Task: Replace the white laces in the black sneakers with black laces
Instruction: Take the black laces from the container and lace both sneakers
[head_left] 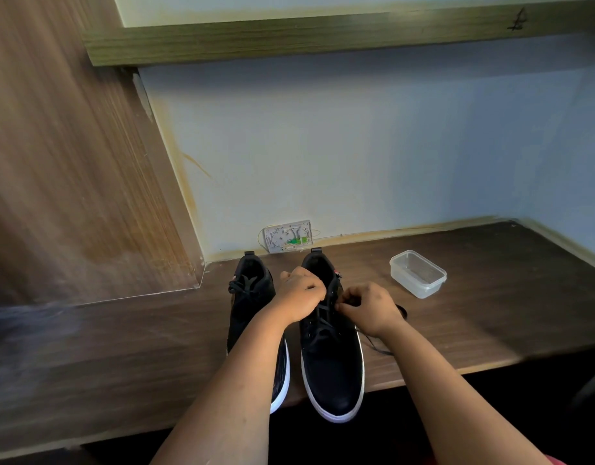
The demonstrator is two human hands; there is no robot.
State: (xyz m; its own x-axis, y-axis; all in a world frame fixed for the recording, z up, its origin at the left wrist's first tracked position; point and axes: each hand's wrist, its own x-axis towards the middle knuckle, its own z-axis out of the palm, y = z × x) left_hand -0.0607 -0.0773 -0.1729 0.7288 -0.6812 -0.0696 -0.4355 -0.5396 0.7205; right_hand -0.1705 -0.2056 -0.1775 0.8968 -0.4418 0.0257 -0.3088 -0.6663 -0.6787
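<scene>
Two black sneakers with white soles stand side by side on the wooden desk [490, 297], toes pointing toward me. The left sneaker [249, 297] carries black laces tied near its top. The right sneaker [331, 364] has a black lace [323, 325] crossing its eyelets. My left hand [299, 292] grips the right sneaker's collar, fingers curled over it. My right hand [370, 305] pinches the black lace at the shoe's right eyelets. A loose lace end [378, 347] trails over the desk to the right. No white laces are visible.
A clear plastic container [418, 273] without a lid sits on the desk to the right of the shoes. An open wall socket plate [287, 236] with wires is behind them. A wooden panel rises at left, a shelf overhead.
</scene>
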